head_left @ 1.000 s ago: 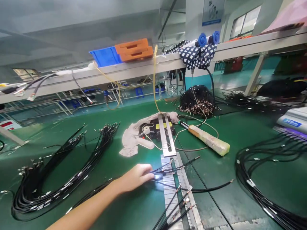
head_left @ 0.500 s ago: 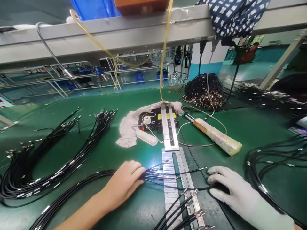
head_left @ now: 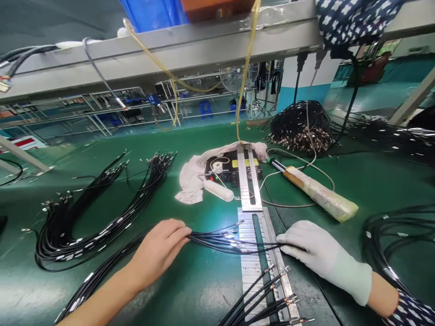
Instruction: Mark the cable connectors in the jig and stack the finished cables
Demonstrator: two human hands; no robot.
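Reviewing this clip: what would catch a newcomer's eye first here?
Probably the mismatched hands at lower centre: a bare left hand and a white-gloved right hand, with a bundle of thin black cables stretched between them over slotted silver metal plates. Next, perhaps, the translucent yellow tube hanging at upper centre, and the curved bunch of black cables on the green tabletop at left.
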